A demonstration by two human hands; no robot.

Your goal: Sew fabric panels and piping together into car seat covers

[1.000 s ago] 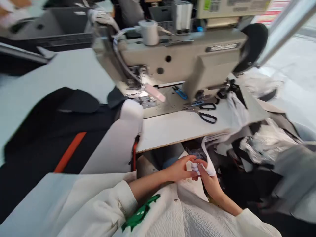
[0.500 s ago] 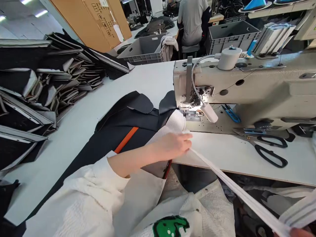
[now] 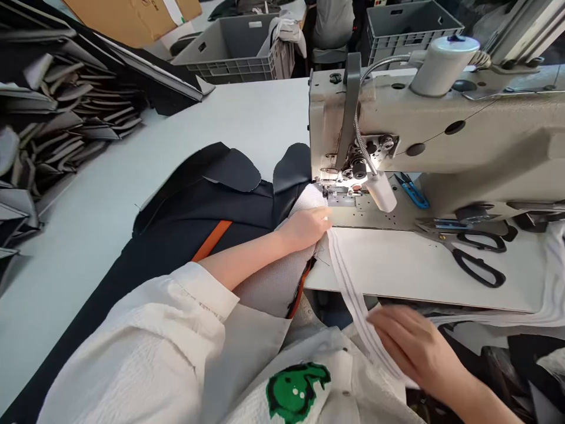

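My left hand (image 3: 306, 228) is closed at the front of the sewing machine, pinching the upper end of a white tape (image 3: 346, 274) with thin dark lines. It rests on light grey mesh fabric (image 3: 269, 282), part of a black fabric piece (image 3: 163, 259) with an orange strip (image 3: 212, 240). The mesh runs up to the machine's presser foot (image 3: 338, 191). From my left hand the tape hangs over the table edge toward my lap. There my right hand (image 3: 412, 347), slightly blurred, has its fingers curled together on the tape; the fingertips are partly hidden.
The sewing machine (image 3: 424, 118) stands at the right, its lamp (image 3: 382, 193) lit. Black-handled scissors (image 3: 472, 253) and blue thread snips (image 3: 411, 189) lie nearby. Stacked dark panels (image 3: 79, 112) line the left. Beyond are grey crates (image 3: 238, 44) and a seated person (image 3: 334, 23). More tape (image 3: 554, 277) drapes at right.
My right hand has come in from the lower right corner toward my lap. The tape, stretched taut before, now hangs slacker. My left hand has moved closer to the presser foot. The view has tilted down.
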